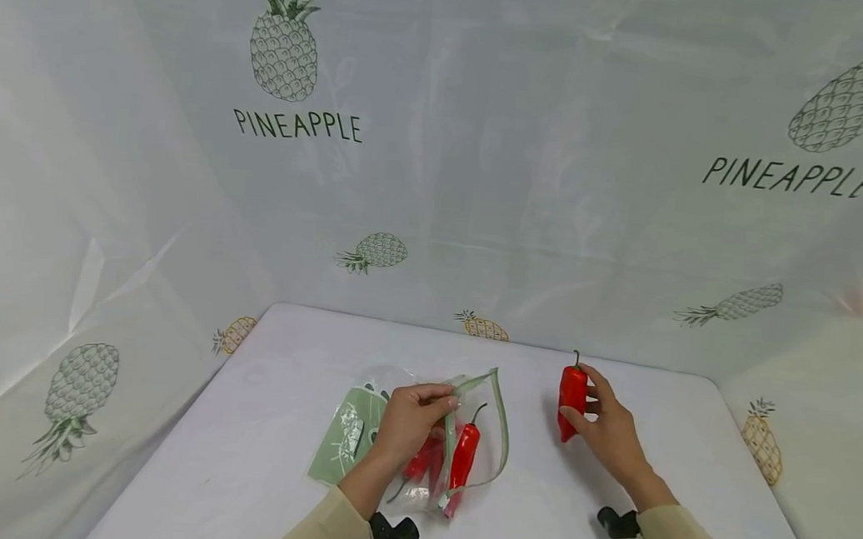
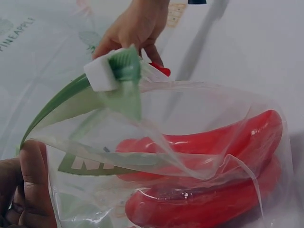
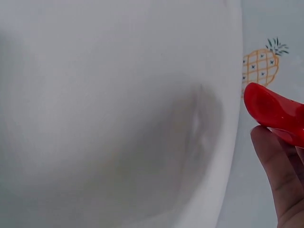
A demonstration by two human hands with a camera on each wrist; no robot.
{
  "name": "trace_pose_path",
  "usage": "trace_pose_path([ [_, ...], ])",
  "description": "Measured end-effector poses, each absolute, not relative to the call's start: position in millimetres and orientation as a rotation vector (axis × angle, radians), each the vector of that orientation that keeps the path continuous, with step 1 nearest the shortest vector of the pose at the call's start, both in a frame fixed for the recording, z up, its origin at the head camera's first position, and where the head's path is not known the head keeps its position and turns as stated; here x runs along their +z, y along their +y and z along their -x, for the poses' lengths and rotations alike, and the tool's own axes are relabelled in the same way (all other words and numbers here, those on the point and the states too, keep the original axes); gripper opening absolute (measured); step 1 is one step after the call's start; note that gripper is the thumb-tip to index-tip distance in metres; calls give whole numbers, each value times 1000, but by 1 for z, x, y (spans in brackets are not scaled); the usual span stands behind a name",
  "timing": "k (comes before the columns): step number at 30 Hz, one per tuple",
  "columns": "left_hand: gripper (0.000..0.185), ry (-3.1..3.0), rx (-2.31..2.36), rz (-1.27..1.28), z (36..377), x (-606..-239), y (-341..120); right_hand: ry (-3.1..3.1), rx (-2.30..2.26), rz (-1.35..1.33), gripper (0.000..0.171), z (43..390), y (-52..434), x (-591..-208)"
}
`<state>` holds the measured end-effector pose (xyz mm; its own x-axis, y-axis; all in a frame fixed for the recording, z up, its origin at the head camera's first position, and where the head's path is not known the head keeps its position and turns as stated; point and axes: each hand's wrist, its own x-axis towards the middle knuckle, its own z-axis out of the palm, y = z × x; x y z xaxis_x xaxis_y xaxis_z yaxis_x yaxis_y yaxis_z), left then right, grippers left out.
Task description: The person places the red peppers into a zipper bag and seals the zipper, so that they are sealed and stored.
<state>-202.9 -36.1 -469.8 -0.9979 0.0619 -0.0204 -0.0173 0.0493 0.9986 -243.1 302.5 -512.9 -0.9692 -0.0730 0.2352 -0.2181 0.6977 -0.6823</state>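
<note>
Left hand (image 1: 409,422) pinches the clear green-rimmed plastic zip bag (image 1: 419,440); right hand (image 1: 608,432) grips a glossy red chilli pepper (image 1: 572,400).

On the white table (image 1: 253,457), the bag's mouth is lifted wide, apparently for access; red peppers (image 2: 209,190) lie inside, the held pepper well apart.

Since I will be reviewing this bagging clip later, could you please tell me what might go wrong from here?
The left hand pinches only one edge of the bag's mouth, so the opening could sag shut before the pepper arrives. The right hand holds that pepper by its side with the tip free; the grip may slip. Peppers already inside lie near the mouth and could slide out if the bag is tilted.
</note>
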Motion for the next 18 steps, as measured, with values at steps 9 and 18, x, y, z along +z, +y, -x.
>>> trace_pose_path([
  [9, 27, 2232, 2165, -57, 203, -467, -35, -2639, 1119, -297, 85, 233, 289, -502],
  [18, 26, 2227, 2174, -47, 203, -463, -34, -2622, 1283, -265, 76, 220, 271, -491],
])
